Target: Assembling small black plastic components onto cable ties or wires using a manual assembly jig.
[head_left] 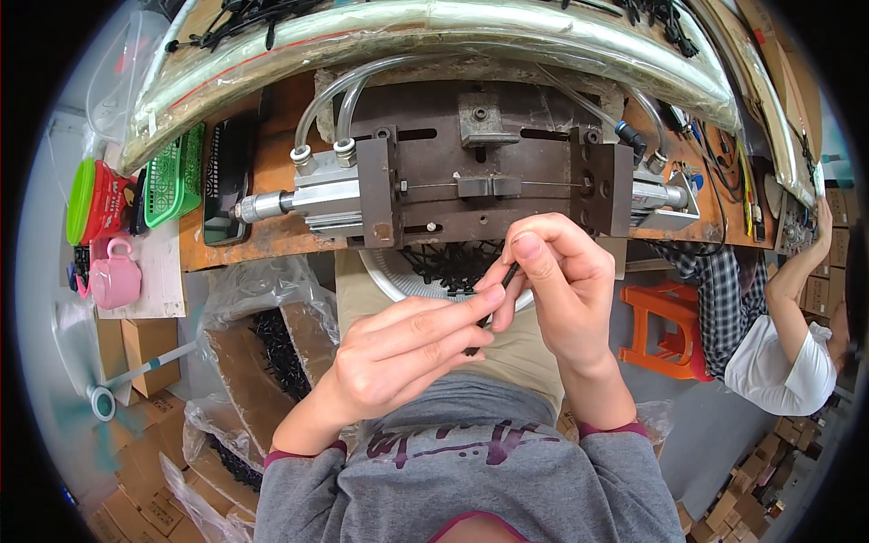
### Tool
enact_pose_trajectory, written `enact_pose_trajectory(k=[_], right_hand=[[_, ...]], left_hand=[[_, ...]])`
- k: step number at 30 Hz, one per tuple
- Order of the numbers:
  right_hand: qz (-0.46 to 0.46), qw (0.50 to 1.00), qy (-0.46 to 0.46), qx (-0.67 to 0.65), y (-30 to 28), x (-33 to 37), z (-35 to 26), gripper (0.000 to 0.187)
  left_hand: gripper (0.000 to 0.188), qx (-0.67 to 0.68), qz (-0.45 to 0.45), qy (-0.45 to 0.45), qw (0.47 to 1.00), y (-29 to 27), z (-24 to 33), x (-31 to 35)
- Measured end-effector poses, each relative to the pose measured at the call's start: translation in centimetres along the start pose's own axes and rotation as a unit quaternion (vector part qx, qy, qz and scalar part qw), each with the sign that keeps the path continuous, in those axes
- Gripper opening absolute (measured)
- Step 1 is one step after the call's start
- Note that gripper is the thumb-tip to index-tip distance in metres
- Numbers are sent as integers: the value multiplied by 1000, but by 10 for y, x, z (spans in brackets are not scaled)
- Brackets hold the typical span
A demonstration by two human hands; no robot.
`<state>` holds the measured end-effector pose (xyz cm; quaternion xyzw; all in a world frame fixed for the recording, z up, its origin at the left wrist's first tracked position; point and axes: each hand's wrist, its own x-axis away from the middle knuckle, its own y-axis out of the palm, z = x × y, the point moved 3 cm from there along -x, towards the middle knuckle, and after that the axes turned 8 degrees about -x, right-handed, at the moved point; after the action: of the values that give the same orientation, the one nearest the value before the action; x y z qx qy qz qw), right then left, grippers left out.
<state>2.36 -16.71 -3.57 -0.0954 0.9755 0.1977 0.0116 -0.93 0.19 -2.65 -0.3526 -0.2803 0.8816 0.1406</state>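
A thin black stick-like part [510,275] is held slantwise between my hands, above my lap. My left hand [407,348] pinches its lower portion, with fingers pressed together. The thumb and fingertips of my right hand [570,281] close on its upper end. Fingers cover much of the part, so its exact kind does not show. Beneath my hands, a round white basket [385,276] in my lap holds many black pieces [453,267]. Just beyond is a dark brown metal fixture [484,208] with a small clamp block [489,186] at its centre.
Silver air cylinders [328,201] with clear hoses [317,104] flank the fixture. Green baskets [176,176] and a pink mug [116,276] stand left. Cartons of black parts [281,353] sit lower left. At right are an orange stool [661,330] and another person [783,362].
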Motion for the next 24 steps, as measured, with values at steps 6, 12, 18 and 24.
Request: enact_pose_trajectory(k=[6,12,18,24], right_hand=[[0,1000,2,1,-1,0,0,19],[-2,999,14,38,-3,-8,-9,20],[75,901,-243,353,-16,-65,-72,19],[-20,635,-315,705,-32,-153,-129,26]], left_hand=[[29,4,-1,-3,1000,1,0,0],[32,-11,-7,6,1000,-2,0,-6],[31,-110,46,-54,991,-2,-3,-20],[27,-231,4,-42,972,29,-11,-30]])
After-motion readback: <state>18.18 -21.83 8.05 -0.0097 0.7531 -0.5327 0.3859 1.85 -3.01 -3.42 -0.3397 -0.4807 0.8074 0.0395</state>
